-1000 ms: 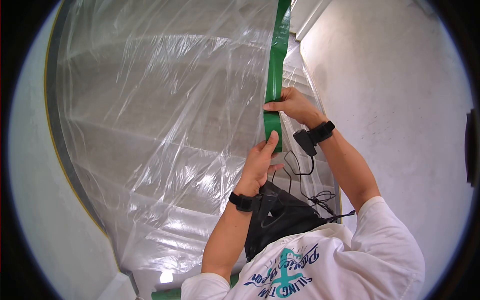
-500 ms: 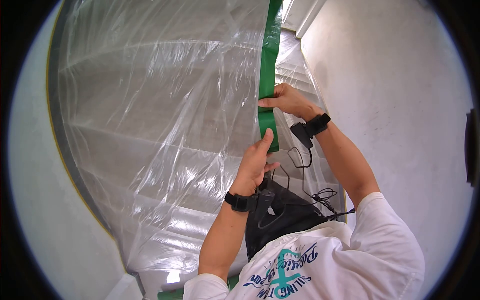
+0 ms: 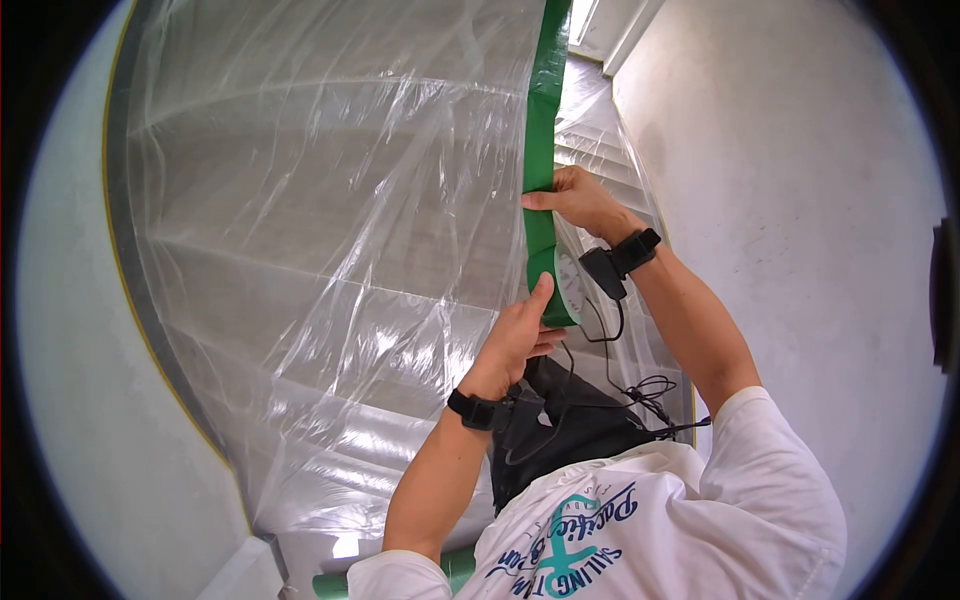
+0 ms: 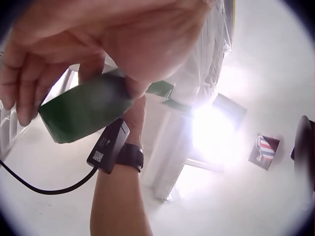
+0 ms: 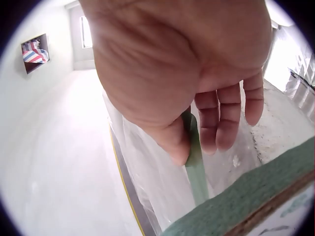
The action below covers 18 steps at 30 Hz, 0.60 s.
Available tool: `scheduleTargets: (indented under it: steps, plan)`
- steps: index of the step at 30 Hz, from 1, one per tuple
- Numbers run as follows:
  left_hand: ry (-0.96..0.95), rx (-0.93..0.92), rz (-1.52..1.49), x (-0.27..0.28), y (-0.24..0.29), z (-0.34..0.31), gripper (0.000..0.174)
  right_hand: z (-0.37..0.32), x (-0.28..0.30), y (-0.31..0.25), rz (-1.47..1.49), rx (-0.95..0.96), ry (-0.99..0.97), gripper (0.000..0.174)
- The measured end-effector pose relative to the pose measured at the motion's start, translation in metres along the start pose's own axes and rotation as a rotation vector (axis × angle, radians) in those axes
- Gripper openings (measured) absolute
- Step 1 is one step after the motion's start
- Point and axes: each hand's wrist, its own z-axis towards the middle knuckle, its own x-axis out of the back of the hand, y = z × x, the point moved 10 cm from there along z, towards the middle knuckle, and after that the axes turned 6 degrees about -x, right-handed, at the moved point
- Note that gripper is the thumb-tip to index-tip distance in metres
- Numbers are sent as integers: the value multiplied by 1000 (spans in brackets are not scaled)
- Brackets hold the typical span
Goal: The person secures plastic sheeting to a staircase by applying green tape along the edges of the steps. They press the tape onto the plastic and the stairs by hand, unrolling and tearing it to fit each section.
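My left hand [image 3: 512, 340] grips a roll of green tape [image 3: 555, 303], thumb on its near face. The roll is turned so its pale inside shows. A green tape strip [image 3: 541, 140] runs up from it along the edge of a clear plastic sheet [image 3: 330, 210]. Just above the roll, my right hand [image 3: 590, 203] pinches the strip between thumb and fingers. In the left wrist view the tape roll [image 4: 86, 108] lies between thumb and fingers. The right wrist view shows the tape strip [image 5: 197, 177] under the thumb and the roll's brown core edge [image 5: 275, 201] close by.
Step-like bands [image 3: 595, 155] show right of the tape, beside a pale wall [image 3: 770, 200]. Loose black cables [image 3: 650, 395] hang by the black trousers. A green roll-like thing [image 3: 332, 585] lies at the bottom. A square niche [image 5: 35, 56] holds striped cloth.
The tape and sheet edge shifted left at first, then slightly back right. My left hand has lowered a little and turned the roll, so its pale inside now shows. My right hand keeps its pinch.
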Motion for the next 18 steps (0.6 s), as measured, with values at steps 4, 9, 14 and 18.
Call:
scheduleTargets:
  steps: [4,9,14,18]
  plan:
    - [170,-166,163,14,24,-9,67,1,-1,-3,28,16,6,25]
    - [292,-392,318,18,50,-32,65,-2,-4,-10,-58,26,2,31]
    - [312,-451,292,12,55,-47,59,-9,0,-18,-30,109,15,40]
    - [230,-371,199,15,45,-38,54,-1,12,-11,-36,115,77,52]
